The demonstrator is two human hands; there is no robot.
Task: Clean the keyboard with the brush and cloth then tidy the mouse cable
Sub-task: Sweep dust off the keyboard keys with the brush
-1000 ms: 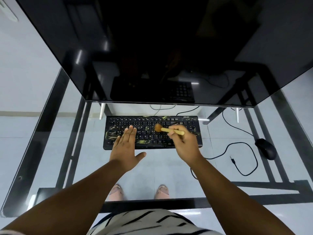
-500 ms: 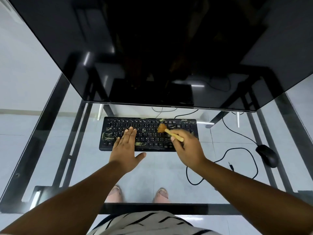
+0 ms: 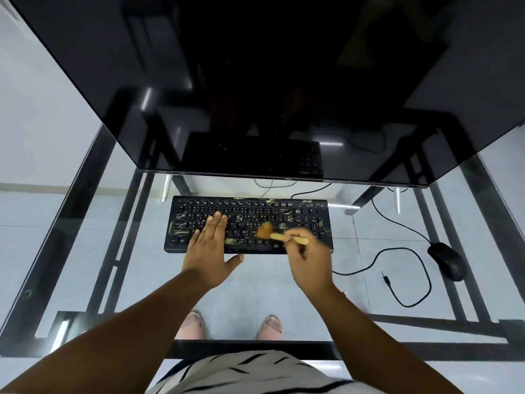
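We look down through a clear glass surface (image 3: 71, 251) on a black metal frame. Toward its far edge lies a black rectangular keyboard (image 3: 248, 224), its keys streaked with pale smears. Our left hand (image 3: 208, 253) rests flat on the keyboard's left half, fingers straight and together, thumb spread. Our right hand (image 3: 308, 264), blurred, pinches the pale wooden handle of a small brown-bristled brush (image 3: 279, 234) over the right-centre keys. We judge brushing under way. No cloth shows. Toward the right edge, the black mouse cable (image 3: 409, 275) lies loosely looped beside the black mouse (image 3: 447, 260), not yet tidied. No containers appear.
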